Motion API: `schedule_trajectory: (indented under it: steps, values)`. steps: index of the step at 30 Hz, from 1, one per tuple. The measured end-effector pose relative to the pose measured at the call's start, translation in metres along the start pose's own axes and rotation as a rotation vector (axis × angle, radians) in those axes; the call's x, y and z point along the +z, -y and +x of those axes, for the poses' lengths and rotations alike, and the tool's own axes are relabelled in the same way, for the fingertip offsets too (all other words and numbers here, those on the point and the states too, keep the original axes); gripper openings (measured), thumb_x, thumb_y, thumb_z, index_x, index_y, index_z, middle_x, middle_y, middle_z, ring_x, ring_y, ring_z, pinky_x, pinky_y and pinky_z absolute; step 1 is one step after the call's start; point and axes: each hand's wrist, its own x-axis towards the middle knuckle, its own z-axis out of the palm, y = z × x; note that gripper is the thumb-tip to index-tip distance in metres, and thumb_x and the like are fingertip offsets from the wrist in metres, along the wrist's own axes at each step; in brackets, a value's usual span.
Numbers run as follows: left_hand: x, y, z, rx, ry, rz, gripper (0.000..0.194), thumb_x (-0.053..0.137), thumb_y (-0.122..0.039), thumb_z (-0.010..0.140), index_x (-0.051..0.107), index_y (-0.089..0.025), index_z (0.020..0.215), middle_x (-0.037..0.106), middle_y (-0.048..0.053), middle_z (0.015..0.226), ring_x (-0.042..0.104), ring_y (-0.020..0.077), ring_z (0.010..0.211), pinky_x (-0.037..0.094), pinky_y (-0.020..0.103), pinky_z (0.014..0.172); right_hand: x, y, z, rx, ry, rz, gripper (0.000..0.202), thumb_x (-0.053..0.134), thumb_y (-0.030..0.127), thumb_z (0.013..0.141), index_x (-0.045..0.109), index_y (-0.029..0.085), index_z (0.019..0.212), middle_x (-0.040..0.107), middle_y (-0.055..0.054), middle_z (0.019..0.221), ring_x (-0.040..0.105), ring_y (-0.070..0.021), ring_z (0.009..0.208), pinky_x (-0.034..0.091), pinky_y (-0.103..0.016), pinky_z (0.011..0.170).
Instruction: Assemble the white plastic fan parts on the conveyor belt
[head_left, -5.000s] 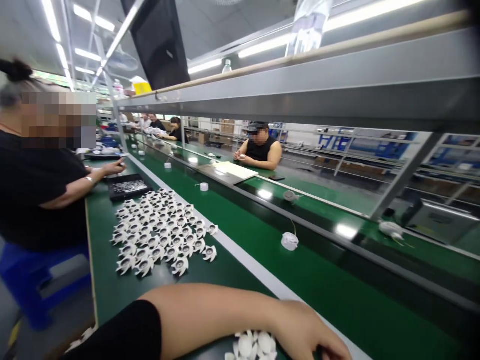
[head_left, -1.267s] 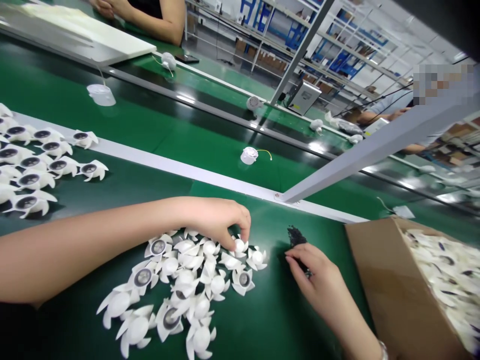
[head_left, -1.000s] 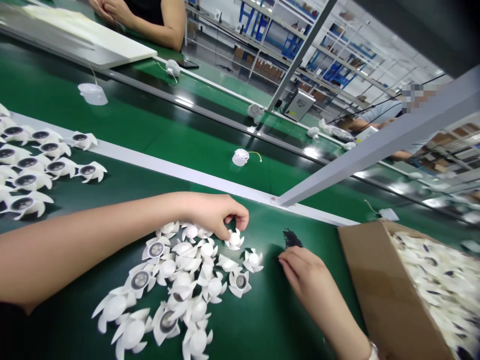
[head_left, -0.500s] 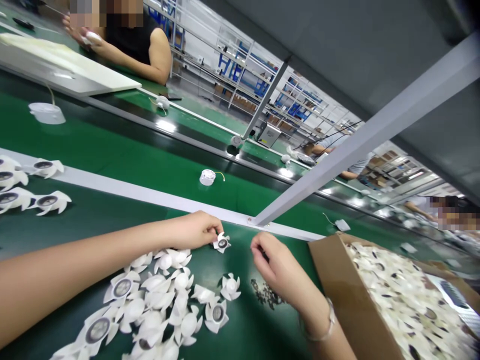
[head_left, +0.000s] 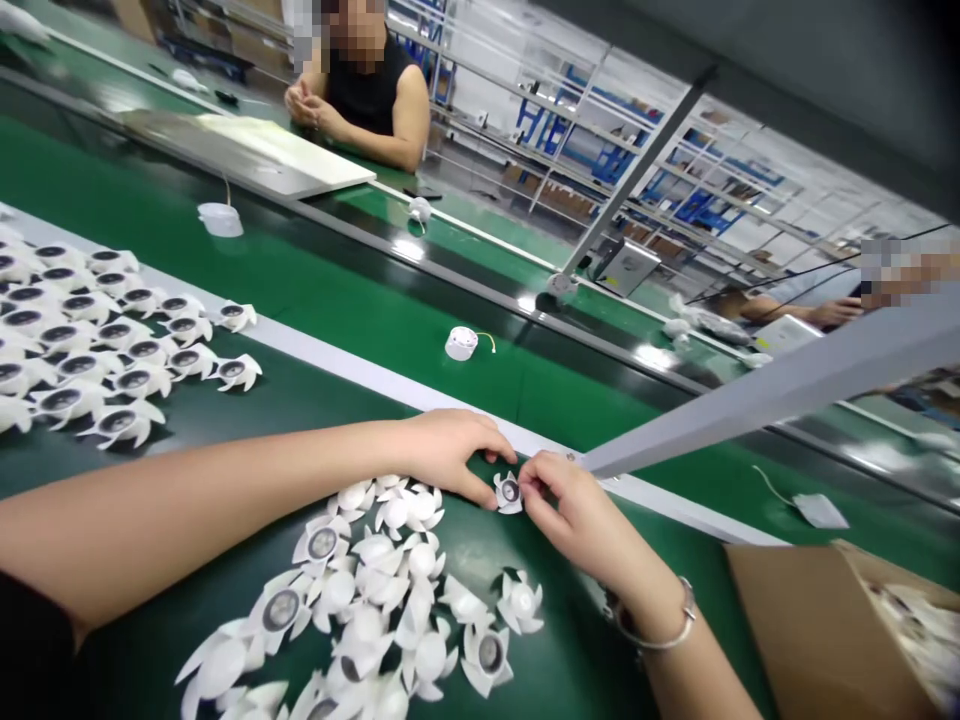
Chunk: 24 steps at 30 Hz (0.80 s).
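A small white fan wheel (head_left: 508, 492) with a dark ring in its hub lies on the green table between my hands. My left hand (head_left: 461, 455) is beside it, thumb and fingers apart, the thumb tip at the wheel's left edge. From the right, my right hand (head_left: 559, 495) has its fingers pinched together at the wheel's edge; whatever they hold is too small to make out. A loose pile of white fan wheels (head_left: 367, 600) lies nearer to me, partly below my left forearm.
Rows of fan wheels (head_left: 82, 330) stand at the left. A cardboard box (head_left: 810, 640) is at the right. Beyond the white rail (head_left: 337, 375), a white round part with a wire (head_left: 461, 343) sits on the green belt. A slanting grey post (head_left: 712, 385) rises at right. People sit across.
The view has shifted, showing more rows at the left. My right hand has come up to the fan wheel. My left hand has loosened from its pinch, its fingers spreading.
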Motion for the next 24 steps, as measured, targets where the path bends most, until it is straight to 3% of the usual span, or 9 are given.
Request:
schedule_trajectory:
  steps: [6, 15, 24]
  values:
    - [0.003, 0.002, 0.0, 0.025, 0.021, 0.061, 0.042, 0.077, -0.045, 0.077, 0.068, -0.031, 0.116, 0.067, -0.001, 0.11, 0.063, 0.018, 0.099, 0.041, 0.024, 0.075, 0.009, -0.002, 0.004, -0.049, 0.024, 0.003, 0.013, 0.053, 0.007, 0.085, 0.054, 0.019, 0.081, 0.053, 0.001, 0.076, 0.049, -0.0136, 0.068, 0.036, -0.025, 0.062]
    - [-0.002, 0.001, 0.0, 0.101, 0.065, 0.078, 0.024, 0.072, -0.044, 0.083, 0.066, -0.025, 0.094, 0.064, -0.003, 0.083, 0.06, 0.0132, 0.078, 0.034, 0.023, 0.061, 0.02, -0.002, 0.004, -0.142, -0.035, -0.042, 0.012, 0.051, 0.009, 0.09, 0.052, 0.018, 0.084, 0.054, -0.002, 0.08, 0.052, -0.0149, 0.071, 0.04, -0.026, 0.064]
    - [-0.003, -0.003, -0.001, 0.087, 0.065, 0.123, 0.021, 0.07, -0.04, 0.083, 0.066, -0.025, 0.098, 0.064, -0.004, 0.082, 0.06, 0.0137, 0.076, 0.035, 0.024, 0.061, 0.021, 0.004, -0.001, -0.166, -0.022, -0.336, 0.01, 0.051, 0.012, 0.092, 0.06, 0.015, 0.089, 0.057, -0.006, 0.083, 0.058, -0.0198, 0.073, 0.046, -0.032, 0.066]
